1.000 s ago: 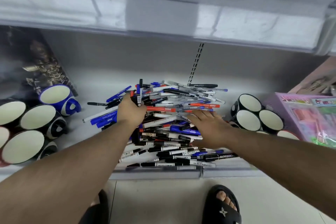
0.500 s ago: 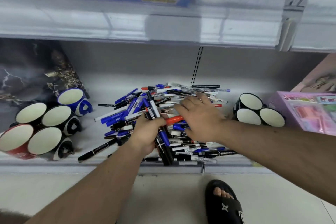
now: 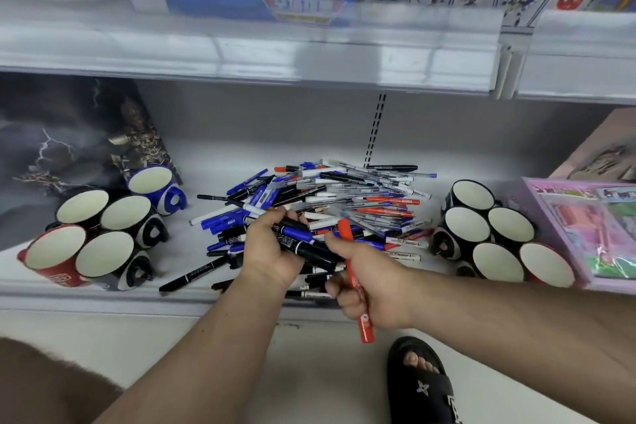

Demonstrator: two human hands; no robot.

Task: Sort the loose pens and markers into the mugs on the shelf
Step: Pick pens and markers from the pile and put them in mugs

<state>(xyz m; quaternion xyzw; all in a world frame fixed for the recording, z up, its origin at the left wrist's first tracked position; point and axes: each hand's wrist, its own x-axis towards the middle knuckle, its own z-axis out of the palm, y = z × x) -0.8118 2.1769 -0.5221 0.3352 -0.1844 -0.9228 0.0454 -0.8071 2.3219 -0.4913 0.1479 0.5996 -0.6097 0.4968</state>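
A heap of loose pens and markers [image 3: 344, 196], blue, black, red and clear, lies in the middle of the lower shelf [image 3: 192, 293]. My left hand [image 3: 272, 248] grips a bundle of black and blue markers [image 3: 306, 244] just above the heap's near side. My right hand [image 3: 370, 282] holds a red marker [image 3: 354, 280] upright in its fist, close to the shelf's front edge. Empty mugs stand on both sides: a left group [image 3: 103, 241] with a red mug [image 3: 51, 256] and a blue mug [image 3: 155, 184], and a right group [image 3: 492, 237].
An upper shelf edge [image 3: 309, 55] overhangs the heap, with toy boxes above. A dark picture box [image 3: 69, 141] stands behind the left mugs. A pink toy pack [image 3: 592, 227] sits at the right. My sandalled foot [image 3: 421, 385] is on the floor below.
My left hand has gathered a bundle of markers and lifted it off the heap. My right hand left the heap, drew back toward me and now grips a red marker.
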